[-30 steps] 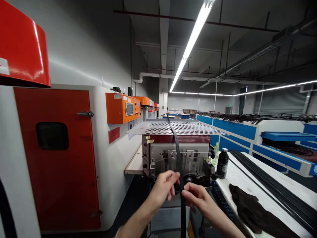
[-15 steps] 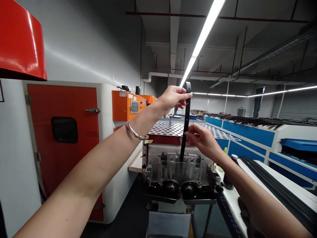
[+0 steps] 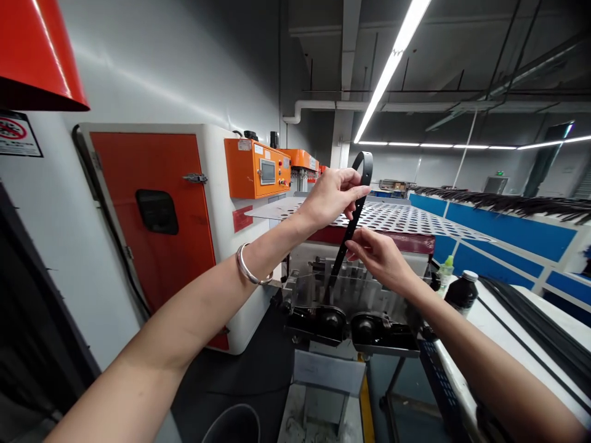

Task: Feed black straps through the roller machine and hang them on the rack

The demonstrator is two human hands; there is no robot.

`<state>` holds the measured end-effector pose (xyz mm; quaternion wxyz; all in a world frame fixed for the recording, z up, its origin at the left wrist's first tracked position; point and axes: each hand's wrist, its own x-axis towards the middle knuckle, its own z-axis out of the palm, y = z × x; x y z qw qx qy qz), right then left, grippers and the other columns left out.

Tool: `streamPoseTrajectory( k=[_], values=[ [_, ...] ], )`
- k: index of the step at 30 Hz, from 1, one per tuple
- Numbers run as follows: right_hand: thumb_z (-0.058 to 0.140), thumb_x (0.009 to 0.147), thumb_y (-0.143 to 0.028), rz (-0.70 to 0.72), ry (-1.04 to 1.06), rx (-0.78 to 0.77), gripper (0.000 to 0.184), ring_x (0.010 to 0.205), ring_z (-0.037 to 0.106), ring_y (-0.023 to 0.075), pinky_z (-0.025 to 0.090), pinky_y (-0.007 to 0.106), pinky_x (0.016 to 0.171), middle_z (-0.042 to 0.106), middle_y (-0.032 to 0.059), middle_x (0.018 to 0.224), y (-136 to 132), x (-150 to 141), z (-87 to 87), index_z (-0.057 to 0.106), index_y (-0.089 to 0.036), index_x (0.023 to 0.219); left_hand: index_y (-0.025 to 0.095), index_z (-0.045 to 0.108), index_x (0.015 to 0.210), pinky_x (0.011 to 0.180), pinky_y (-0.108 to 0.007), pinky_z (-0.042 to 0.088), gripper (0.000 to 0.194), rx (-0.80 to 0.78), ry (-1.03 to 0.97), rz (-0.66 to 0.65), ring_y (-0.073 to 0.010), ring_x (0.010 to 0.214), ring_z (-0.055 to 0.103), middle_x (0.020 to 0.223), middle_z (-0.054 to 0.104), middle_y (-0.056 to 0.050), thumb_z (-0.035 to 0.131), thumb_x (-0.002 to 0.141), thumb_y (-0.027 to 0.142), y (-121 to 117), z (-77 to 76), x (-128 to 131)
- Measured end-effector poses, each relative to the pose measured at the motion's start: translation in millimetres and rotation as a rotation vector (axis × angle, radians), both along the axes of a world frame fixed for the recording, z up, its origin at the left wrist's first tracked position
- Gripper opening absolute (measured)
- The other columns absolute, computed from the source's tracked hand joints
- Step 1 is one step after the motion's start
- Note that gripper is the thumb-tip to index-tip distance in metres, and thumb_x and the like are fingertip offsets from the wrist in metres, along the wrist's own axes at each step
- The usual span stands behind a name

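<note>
Black strap (image 3: 349, 233) pinched in left hand (image 3: 333, 195) and right hand (image 3: 375, 253), below perforated sheet's (image 3: 392, 216) far edge.

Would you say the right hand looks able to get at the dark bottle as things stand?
Probably yes, once the right hand lets go of the strap: the dark bottle stands on the white table to its right, its cap uncovered, with the green-capped bottle close by.

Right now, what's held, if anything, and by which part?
The black strap: left hand just below its looped top, right hand at its edge lower down.
</note>
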<state>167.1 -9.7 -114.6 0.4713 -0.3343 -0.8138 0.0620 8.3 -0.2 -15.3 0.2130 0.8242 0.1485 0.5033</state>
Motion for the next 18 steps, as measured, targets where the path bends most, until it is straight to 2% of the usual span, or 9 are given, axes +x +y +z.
streamPoseTrajectory(
  k=[4, 13, 16, 18],
  values=[
    [0.049, 0.094, -0.040, -0.023, -0.028, 0.011, 0.023, 0.067, 0.061, 0.0166, 0.047, 0.028, 0.062, 0.065, 0.0031, 0.074, 2.1, -0.3, -4.3, 0.050, -0.022, 0.079, 0.017, 0.051, 0.071, 0.048, -0.027, 0.048, 0.017, -0.005, 0.005, -0.006, -0.0068, 0.047, 0.052, 0.060, 0.048, 0.004, 0.062, 0.085, 0.020, 7.4, -7.0, 0.5],
    [0.051, 0.092, -0.027, -0.148, -0.151, 0.034, 0.017, 0.064, 0.060, 0.0158, 0.042, 0.026, 0.059, 0.062, 0.0007, 0.070, -7.8, 16.7, 3.0, 0.047, -0.021, 0.076, 0.017, 0.052, 0.069, 0.049, -0.027, 0.046, 0.019, -0.032, -0.011, -0.024, -0.0089, 0.049, 0.053, 0.054, 0.049, 0.004, 0.062, 0.085, 0.020, 8.3, -12.6, 5.9],
    [0.052, 0.092, -0.027, -0.183, -0.231, 0.016, 0.017, 0.062, 0.058, 0.0152, 0.039, 0.026, 0.057, 0.062, 0.0004, 0.069, -10.9, 21.4, -3.2, 0.050, -0.021, 0.076, 0.018, 0.051, 0.067, 0.048, -0.027, 0.042, 0.020, -0.056, 0.032, 0.015, -0.0088, 0.047, 0.051, 0.052, 0.050, 0.003, 0.061, 0.084, 0.022, 10.4, -21.4, 6.6],
    [0.055, 0.091, -0.029, -0.226, -0.298, 0.041, 0.013, 0.063, 0.056, 0.0151, 0.039, 0.027, 0.058, 0.064, 0.0022, 0.076, -15.8, 25.3, -8.7, 0.056, -0.020, 0.082, 0.018, 0.052, 0.065, 0.048, -0.027, 0.037, 0.021, -0.040, 0.076, 0.089, -0.0077, 0.046, 0.046, 0.052, 0.049, 0.004, 0.061, 0.084, 0.023, 10.9, -28.8, 7.4]
  ],
)
